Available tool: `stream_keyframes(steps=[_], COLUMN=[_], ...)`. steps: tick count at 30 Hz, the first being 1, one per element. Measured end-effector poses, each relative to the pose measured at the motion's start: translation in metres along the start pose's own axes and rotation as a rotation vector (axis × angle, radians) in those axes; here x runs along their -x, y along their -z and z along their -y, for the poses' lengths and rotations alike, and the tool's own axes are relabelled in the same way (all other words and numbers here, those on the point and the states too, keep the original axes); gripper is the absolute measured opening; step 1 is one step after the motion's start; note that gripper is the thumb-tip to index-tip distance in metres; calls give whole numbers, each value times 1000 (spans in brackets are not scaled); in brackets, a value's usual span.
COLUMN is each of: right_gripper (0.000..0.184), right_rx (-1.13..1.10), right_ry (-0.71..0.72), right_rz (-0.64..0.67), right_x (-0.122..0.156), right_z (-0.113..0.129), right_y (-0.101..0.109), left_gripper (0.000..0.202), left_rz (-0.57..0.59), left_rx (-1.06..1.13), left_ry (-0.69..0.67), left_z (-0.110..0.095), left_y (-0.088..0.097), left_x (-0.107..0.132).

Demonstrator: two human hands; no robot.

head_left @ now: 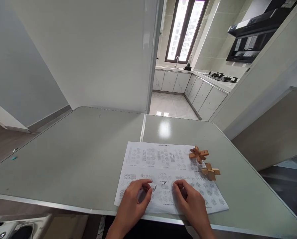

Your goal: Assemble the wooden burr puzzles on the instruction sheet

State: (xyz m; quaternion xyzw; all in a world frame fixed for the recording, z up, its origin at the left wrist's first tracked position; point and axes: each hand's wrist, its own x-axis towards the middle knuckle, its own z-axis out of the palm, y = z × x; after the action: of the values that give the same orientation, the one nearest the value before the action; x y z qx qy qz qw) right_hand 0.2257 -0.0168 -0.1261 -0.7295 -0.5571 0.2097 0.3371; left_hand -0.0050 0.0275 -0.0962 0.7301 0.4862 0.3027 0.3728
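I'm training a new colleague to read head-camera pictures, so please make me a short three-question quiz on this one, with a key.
1. Multiple choice. Which hand is nearer the paler wooden cross?
A. Left
B. Right
C. Both equally near

2. True or false: the darker wooden cross lies farther from the person than the paler one.

3. Fill the gap: the fingertips of the left hand and the right hand are over the near half of a ____ that lies on the table.

Key
1. B
2. True
3. printed sheet
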Motion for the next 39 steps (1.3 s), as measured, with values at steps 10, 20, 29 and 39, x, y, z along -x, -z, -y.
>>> stream_keyframes(steps=[10, 20, 29, 39], right_gripper=[42, 48, 53, 49], right_rx=[-5, -32, -59, -82], right_ry=[2, 19, 10, 21], right_rz=[29, -9, 2, 11], right_x=[0, -1, -2, -3], right_z=[0, 4, 4, 1], right_y=[-1, 1, 0, -1], left_gripper=[22, 22, 20, 21], left_rz=[-7, 14, -17, -6], left_rx=[-68, -82, -91, -79], left_ry=[-83, -89, -98, -72], left_z=[4, 3, 4, 1], left_y=[-2, 3, 2, 4], left_x=[1, 0, -1, -1])
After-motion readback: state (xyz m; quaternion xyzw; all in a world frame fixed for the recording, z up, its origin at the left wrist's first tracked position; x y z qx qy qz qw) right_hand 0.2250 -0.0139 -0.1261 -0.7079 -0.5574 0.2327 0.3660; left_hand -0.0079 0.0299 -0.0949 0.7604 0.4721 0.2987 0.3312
